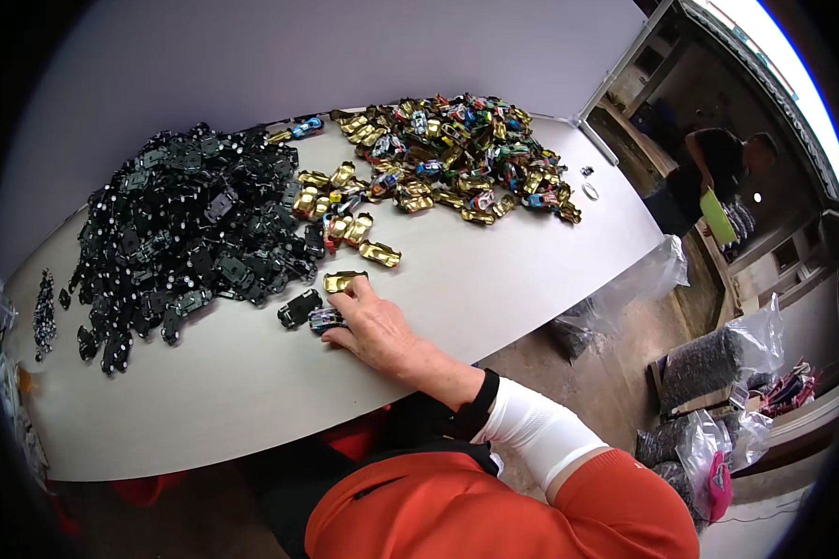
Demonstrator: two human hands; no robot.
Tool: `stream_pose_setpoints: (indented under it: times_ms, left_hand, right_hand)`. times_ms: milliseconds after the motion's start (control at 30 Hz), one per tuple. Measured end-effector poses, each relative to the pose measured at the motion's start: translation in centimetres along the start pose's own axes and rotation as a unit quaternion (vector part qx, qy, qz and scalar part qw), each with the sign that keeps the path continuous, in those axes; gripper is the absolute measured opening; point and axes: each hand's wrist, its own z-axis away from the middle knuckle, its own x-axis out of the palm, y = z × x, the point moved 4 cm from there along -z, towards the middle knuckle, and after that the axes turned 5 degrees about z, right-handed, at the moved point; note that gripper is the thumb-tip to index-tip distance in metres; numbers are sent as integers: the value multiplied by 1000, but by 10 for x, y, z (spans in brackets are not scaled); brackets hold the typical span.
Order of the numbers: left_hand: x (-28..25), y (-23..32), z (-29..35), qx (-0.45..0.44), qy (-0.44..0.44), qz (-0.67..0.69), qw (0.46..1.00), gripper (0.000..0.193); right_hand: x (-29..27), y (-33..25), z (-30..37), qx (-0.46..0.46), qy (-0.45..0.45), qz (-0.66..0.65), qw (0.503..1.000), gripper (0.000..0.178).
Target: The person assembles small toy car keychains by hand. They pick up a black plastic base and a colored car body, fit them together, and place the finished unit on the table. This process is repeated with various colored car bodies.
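Observation:
My right hand (375,328) reaches in over the table, thumb and fingers closed around a multicoloured toy car (324,320) at the table top. Directly left of that car, close against it, is a black toy car chassis (299,308). A gold toy car body (345,281) lies just beyond my fingers, partly covered by them. Farther back, another gold car body (380,253) rests alone. My left hand is out of the picture.
A large heap of black chassis (196,214) covers the table's left. Colourful and gold car bodies (452,149) are heaped at the back right. Small wheel parts (44,317) lie far left. Filled plastic bags (704,373) stand on the floor at right; another person (718,172) stands beyond the table.

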Motion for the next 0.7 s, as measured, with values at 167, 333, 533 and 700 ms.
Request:
stream_pose_setpoints:
  times_ms: [167, 333, 533, 700]
  left_hand:
    - [2, -4, -3, 1, -15, -19, 1000, 41]
    - [-1, -5, 2, -13, -17, -39, 999, 42]
    - [-4, -9, 3, -23, -13, -45, 999, 45]
    - [-11, -5, 11, -22, 11, -56, 998, 46]
  right_hand:
    - [-2, -4, 1, -4, -2, -13, 1000, 42]
    - [-1, -11, 0, -28, 20, -23, 999, 40]
    - [-1, -9, 5, -57, 50, -48, 996, 37]
    - [-66, -29, 3, -123, 165, -177, 962, 28]
